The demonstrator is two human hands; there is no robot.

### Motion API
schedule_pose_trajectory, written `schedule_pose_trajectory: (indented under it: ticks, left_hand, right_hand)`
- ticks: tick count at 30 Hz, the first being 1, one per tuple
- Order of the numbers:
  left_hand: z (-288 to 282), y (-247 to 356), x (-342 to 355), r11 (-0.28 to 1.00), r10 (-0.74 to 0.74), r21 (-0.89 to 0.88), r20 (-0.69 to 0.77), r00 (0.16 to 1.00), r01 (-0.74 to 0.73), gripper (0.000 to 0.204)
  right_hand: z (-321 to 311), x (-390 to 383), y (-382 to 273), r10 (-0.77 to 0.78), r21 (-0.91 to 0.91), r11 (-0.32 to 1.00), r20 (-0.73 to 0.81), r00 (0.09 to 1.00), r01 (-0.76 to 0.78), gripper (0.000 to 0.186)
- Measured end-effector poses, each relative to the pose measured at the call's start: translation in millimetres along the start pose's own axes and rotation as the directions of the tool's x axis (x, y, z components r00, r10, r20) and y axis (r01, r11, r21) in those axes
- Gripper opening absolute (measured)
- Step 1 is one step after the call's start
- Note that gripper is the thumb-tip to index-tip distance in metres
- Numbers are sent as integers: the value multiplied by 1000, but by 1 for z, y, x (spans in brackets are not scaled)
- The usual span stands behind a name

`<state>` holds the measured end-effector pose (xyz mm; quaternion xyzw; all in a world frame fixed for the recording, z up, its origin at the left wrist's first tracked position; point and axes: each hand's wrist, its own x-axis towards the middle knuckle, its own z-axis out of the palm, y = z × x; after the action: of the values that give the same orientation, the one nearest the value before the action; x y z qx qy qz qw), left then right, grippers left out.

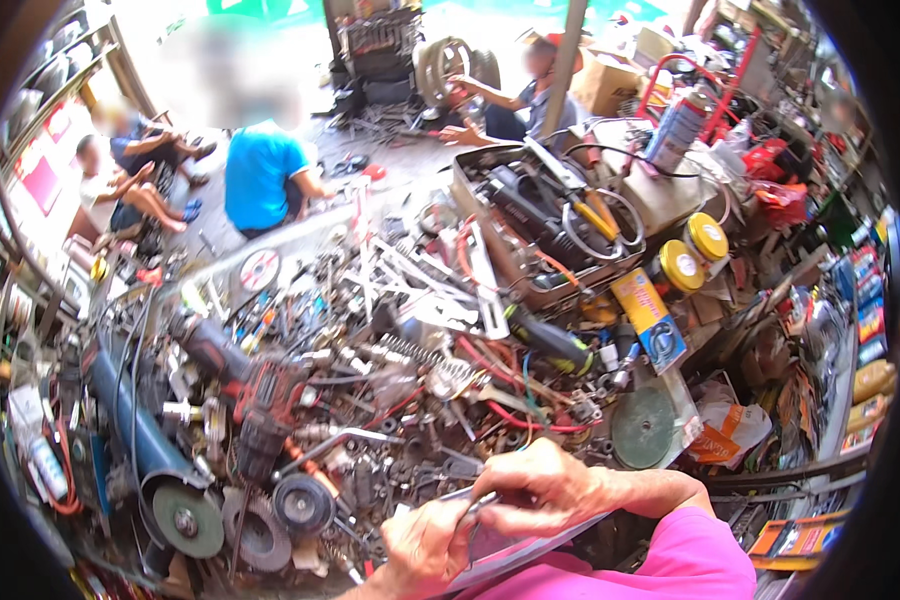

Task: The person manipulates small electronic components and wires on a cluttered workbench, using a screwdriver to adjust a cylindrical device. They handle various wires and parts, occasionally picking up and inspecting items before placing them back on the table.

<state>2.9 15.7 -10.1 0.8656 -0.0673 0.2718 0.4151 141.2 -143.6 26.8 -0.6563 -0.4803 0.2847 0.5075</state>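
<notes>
Holding a small greyish piece (477, 502) at lower centre of the frame, pinched narrowly between left hand (422, 545) and right hand (550, 487), probably to steady it from both sides. Kept close to the pink shirt (675, 562), perhaps for a nearer look. Cannot tell its shape or kind, mostly covered by the grip. Likely left within reach at lower left: blue angle grinder (135, 415), partly crossed by a dark cable (134, 385).

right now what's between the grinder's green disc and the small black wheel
A grey ring lies between the green disc and black wheel, in the head view.
</notes>
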Motion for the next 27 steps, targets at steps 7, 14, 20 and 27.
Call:
schedule_pose_trajectory:
  ticks: [7, 14, 20, 27]
  left_hand:
    - [0, 5, -1, 999, -52, -8, 60, 997, 52, 22]
    - [-7, -4, 3, 997, -29, -68, 25, 999, 31, 26]
    - [-11, -1, 4, 989, -122, -90, -54, 991, 117, 33]
    - [-12, 5, 6, 967, -200, -177, -94, 975, 181, 27]
  right_hand:
    - [4, -7, 13, -141, -134, 982, -76, 987, 130, 22]
    - [4, 3, 3, -238, -140, 965, -127, 963, 220, 22]
    - [7, 3, 6, -248, -111, 966, -152, 957, 233, 25]
    - [5, 2, 7, -191, -170, 973, -234, 953, 153, 22]
